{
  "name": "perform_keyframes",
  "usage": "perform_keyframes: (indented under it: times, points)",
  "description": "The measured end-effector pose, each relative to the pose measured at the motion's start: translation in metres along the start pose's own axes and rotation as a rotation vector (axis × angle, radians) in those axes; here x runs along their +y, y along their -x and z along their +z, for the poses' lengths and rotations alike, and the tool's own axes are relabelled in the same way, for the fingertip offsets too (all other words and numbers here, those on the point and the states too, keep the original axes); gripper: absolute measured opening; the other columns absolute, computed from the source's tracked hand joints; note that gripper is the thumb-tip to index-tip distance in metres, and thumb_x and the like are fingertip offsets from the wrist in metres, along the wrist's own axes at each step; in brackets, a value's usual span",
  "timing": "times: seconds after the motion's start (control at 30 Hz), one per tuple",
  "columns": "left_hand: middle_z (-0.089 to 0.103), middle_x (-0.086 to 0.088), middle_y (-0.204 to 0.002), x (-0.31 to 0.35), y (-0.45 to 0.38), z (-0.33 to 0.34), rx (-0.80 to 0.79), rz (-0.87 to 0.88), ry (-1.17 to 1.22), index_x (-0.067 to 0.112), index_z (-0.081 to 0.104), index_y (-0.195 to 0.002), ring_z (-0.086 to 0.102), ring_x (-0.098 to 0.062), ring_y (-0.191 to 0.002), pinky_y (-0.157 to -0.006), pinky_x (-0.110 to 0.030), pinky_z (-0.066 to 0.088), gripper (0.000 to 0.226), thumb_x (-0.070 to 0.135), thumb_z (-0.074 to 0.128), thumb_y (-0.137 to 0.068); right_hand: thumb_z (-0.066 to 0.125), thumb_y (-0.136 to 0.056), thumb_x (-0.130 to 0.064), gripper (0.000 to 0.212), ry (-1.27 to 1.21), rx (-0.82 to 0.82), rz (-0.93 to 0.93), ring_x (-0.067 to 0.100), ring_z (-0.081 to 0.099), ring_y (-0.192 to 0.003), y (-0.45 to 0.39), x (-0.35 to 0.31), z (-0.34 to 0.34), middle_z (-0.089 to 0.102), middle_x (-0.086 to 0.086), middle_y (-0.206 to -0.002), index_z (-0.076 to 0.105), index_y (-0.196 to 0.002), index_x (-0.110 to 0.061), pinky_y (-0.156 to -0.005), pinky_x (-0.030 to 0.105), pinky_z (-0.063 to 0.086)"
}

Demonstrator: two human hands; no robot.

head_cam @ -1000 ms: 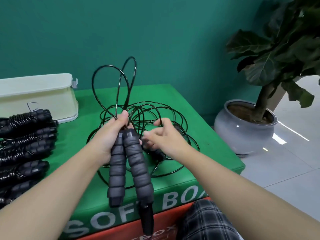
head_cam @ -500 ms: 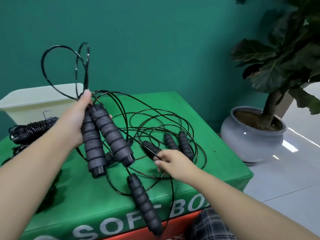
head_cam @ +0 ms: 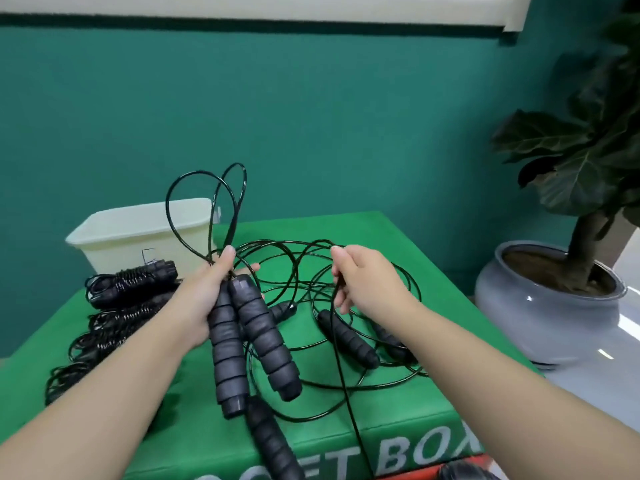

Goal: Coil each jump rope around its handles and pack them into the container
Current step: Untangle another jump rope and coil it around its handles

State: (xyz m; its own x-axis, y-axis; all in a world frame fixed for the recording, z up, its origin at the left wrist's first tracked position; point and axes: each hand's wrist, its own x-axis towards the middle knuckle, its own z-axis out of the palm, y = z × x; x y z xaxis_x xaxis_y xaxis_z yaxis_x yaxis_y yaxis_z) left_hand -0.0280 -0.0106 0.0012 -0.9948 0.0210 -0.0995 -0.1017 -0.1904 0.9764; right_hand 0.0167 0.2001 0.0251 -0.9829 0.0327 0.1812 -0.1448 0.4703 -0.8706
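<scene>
My left hand (head_cam: 204, 296) grips the tops of two black ribbed jump rope handles (head_cam: 249, 341) held side by side, pointing down. Two thin black cord loops (head_cam: 207, 209) rise from them above my thumb. My right hand (head_cam: 363, 282) pinches a black cord (head_cam: 341, 355) that runs down toward the box's front edge. Loose tangled cords (head_cam: 298, 271) and several more black handles (head_cam: 346, 337) lie on the green box. A cream container (head_cam: 138, 233) stands at the back left.
Several coiled jump ropes (head_cam: 135, 282) lie in a row along the left of the green soft box (head_cam: 398, 410). A potted plant in a grey pot (head_cam: 543, 306) stands on the floor to the right. A teal wall is behind.
My right hand has lifted from the tangle on the box and now holds a cord up. My left hand has brought the handle pair back toward the centre. The camera has tilted up.
</scene>
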Motion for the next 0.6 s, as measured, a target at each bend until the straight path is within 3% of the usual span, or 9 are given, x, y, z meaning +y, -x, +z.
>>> perform_keyframes:
  times: [0.1, 0.2, 0.3, 0.37, 0.43, 0.53, 0.6]
  points:
    - [0.073, -0.002, -0.103, -0.002, 0.002, 0.005, 0.008, 0.023, -0.006, 0.018, 0.052, -0.095, 0.065, -0.026, -0.082, -0.077, -0.042, 0.054, 0.027, 0.044, 0.056, -0.089, 0.034, -0.104, -0.024, 0.033, -0.061, 0.043, -0.054, 0.020, 0.057, -0.046, -0.010, -0.018, -0.001, 0.053, 0.003, -0.059, 0.045, -0.075, -0.012, -0.060, 0.040, 0.054]
    - [0.073, -0.003, -0.101, -0.006, 0.006, 0.009, 0.015, 0.095, -0.097, 0.014, 0.058, -0.102, 0.066, -0.019, -0.083, -0.072, -0.033, 0.051, 0.031, 0.041, 0.059, -0.088, 0.032, -0.103, -0.020, 0.029, -0.100, 0.039, -0.084, 0.026, 0.063, -0.056, -0.018, -0.032, 0.003, 0.052, 0.002, -0.069, 0.043, -0.078, -0.013, -0.075, 0.049, 0.056]
    - [0.071, -0.002, -0.099, -0.012, 0.007, 0.010, 0.000, 0.202, -0.236, 0.011, 0.062, -0.102, 0.064, -0.014, -0.088, -0.077, -0.029, 0.048, 0.045, 0.047, 0.068, -0.077, 0.030, -0.103, -0.019, 0.028, -0.134, 0.024, -0.060, 0.027, 0.066, -0.062, -0.023, -0.042, 0.009, 0.052, 0.001, -0.068, 0.042, -0.079, -0.013, -0.082, 0.048, 0.054]
    - [0.067, 0.002, -0.089, -0.017, 0.009, 0.013, -0.042, 0.237, -0.333, 0.008, 0.059, -0.098, 0.059, -0.008, -0.080, -0.076, -0.022, 0.044, 0.054, 0.050, 0.075, -0.070, 0.029, -0.103, -0.021, 0.028, -0.136, 0.045, -0.047, 0.023, 0.067, -0.062, -0.025, -0.045, 0.013, 0.054, 0.000, -0.066, 0.043, -0.079, -0.014, -0.084, 0.045, 0.053]
    - [0.062, 0.006, -0.076, -0.023, 0.011, 0.017, -0.082, 0.243, -0.345, 0.010, 0.053, -0.090, 0.055, 0.000, -0.068, -0.068, -0.014, 0.041, 0.043, 0.039, 0.079, -0.071, 0.029, -0.102, -0.021, 0.028, -0.153, 0.070, -0.040, 0.022, 0.070, -0.067, -0.028, -0.045, 0.017, 0.056, -0.001, -0.065, 0.043, -0.079, -0.015, -0.085, 0.044, 0.052]
    - [0.070, -0.005, -0.091, -0.032, 0.011, 0.019, -0.118, 0.221, -0.351, 0.015, 0.050, -0.087, 0.061, -0.013, -0.082, -0.079, -0.024, 0.048, 0.049, 0.029, 0.084, -0.055, 0.029, -0.102, -0.019, 0.028, -0.200, 0.099, -0.038, 0.024, 0.071, -0.075, -0.031, -0.046, 0.022, 0.056, 0.003, -0.073, 0.042, -0.077, -0.014, -0.090, 0.048, 0.051]
    - [0.070, -0.009, -0.088, -0.036, 0.014, 0.023, -0.140, 0.222, -0.389, 0.016, 0.050, -0.084, 0.061, -0.015, -0.077, -0.078, -0.029, 0.049, 0.052, 0.031, 0.086, -0.050, 0.028, -0.103, -0.021, 0.028, -0.205, 0.102, -0.051, 0.026, 0.071, -0.080, -0.033, -0.045, 0.025, 0.054, 0.005, -0.077, 0.040, -0.078, -0.013, -0.091, 0.051, 0.049]
